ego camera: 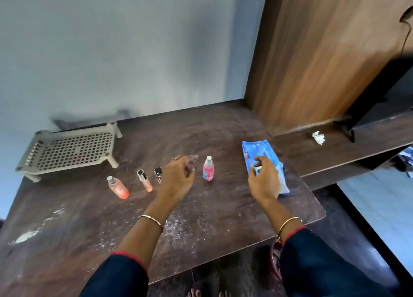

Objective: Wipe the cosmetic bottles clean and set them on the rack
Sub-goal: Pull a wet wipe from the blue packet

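Several small cosmetic bottles stand in a row on the dark wooden table (201,218): an orange-pink bottle (118,187) at the left, a slim tube-like bottle (144,180), a small dark bottle (158,174) and a pink spray bottle (208,169). The beige perforated rack (73,149) sits at the back left with nothing on it. My left hand (178,176) hovers open between the dark bottle and the pink spray bottle, holding nothing. My right hand (263,176) rests on the blue wet-wipe pack (257,151), fingertips pinching at its opening.
White dust streaks (26,235) mark the table's near left part. A crumpled white tissue (319,137) lies on the lower shelf at the right, beside a black stand (357,118). A wooden cabinet (324,51) rises behind the table's right end. The table's right edge drops to the floor.
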Available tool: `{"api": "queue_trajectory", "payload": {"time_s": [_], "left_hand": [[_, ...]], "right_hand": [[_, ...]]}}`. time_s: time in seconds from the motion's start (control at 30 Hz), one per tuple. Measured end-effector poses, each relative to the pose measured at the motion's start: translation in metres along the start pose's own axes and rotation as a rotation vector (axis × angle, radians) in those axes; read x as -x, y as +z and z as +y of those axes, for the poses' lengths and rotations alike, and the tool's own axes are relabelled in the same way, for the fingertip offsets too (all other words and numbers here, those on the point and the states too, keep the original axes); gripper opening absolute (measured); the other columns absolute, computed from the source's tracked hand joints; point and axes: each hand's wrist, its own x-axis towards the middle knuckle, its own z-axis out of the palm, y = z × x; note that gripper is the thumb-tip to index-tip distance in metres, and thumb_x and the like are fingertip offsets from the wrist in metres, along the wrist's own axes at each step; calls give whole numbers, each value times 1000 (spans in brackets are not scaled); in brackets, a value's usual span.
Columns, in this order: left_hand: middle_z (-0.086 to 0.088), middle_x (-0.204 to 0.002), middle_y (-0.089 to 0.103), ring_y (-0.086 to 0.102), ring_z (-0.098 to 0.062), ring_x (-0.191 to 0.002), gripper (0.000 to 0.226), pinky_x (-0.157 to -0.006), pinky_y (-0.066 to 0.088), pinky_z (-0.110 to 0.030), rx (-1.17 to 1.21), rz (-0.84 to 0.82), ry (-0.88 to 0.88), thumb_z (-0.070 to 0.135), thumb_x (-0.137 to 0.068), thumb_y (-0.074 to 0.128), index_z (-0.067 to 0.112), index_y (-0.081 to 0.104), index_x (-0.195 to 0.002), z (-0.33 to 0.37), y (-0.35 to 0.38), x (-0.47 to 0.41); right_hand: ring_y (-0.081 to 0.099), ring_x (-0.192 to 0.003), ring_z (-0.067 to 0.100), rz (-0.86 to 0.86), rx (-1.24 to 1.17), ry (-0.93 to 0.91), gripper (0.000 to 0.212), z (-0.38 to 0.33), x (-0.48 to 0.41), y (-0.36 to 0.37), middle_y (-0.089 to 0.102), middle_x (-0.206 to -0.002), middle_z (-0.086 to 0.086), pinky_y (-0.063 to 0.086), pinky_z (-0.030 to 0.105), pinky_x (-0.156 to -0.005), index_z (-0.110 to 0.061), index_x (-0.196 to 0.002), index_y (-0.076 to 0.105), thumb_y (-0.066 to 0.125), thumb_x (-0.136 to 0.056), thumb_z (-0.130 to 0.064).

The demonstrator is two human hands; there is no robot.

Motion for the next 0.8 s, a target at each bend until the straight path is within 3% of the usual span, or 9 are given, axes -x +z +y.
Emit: {"api": "queue_trajectory", "payload": {"time_s": [0.17, 0.27, 0.5, 0.63, 0.8], "left_hand": [[10, -110, 52, 62, -3, -80, 38, -77, 45, -7, 12, -15, -34, 6, -84, 61, 23, 64, -118, 7, 22, -7], [11, -111, 47, 61, -4, -83, 41, -79, 50, -16, 10, 9, -42, 7, -84, 62, 25, 61, -121, 11, 32, -11], [7, -114, 46, 61, -8, -83, 38, -75, 48, -15, 10, 36, -72, 11, -85, 65, 24, 62, -120, 13, 47, -17], [4, -115, 47, 59, -6, -81, 39, -76, 50, -20, -3, 65, -56, 10, -85, 64, 25, 60, -121, 16, 52, -18], [7, -102, 48, 52, -3, -70, 36, -71, 47, -21, -45, 142, 82, 8, -85, 63, 19, 62, -119, 35, 61, -13]], "right_hand": [[58, -101, 27, 68, -51, 254, 21, 48, -16, -19, 61, -107, 2, 42, 33, -77, -14, -108, 55, 56, -88, -8], [61, -100, 26, -9, -25, 231, 21, 63, -28, -19, 61, -112, 7, 45, 31, -81, -13, -108, 63, 56, -89, -7], [60, -107, 25, -224, 54, 145, 37, 74, -55, -13, 60, -123, 9, 47, 34, -90, -17, -124, 61, 55, -88, -7], [60, -107, 29, -419, 138, 123, 48, 76, -67, -8, 60, -123, 9, 49, 37, -88, -20, -133, 53, 53, -86, -13], [63, -97, 32, -488, 263, 29, 46, 77, -77, -4, 62, -114, 7, 50, 35, -76, -26, -130, 53, 51, -85, -13]]}}
